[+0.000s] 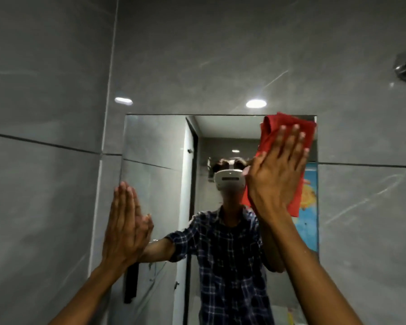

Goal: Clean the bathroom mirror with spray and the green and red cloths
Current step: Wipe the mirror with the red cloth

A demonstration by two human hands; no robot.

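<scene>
Pressing the red cloth (pixel 288 146) flat on the upper right part of the mirror (pixel 157 146), the right hand (pixel 274 177) has its grip wide, all fingers spread over the cloth. The left hand (pixel 124 221) lies flat with fingers together on the mirror's left edge, holding nothing.

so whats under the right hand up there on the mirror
The red cloth, spread flat between the right hand and the mirror near its top right corner. Its edges show above and below the palm; the glass behind it is covered, so its state cannot be seen.
</scene>
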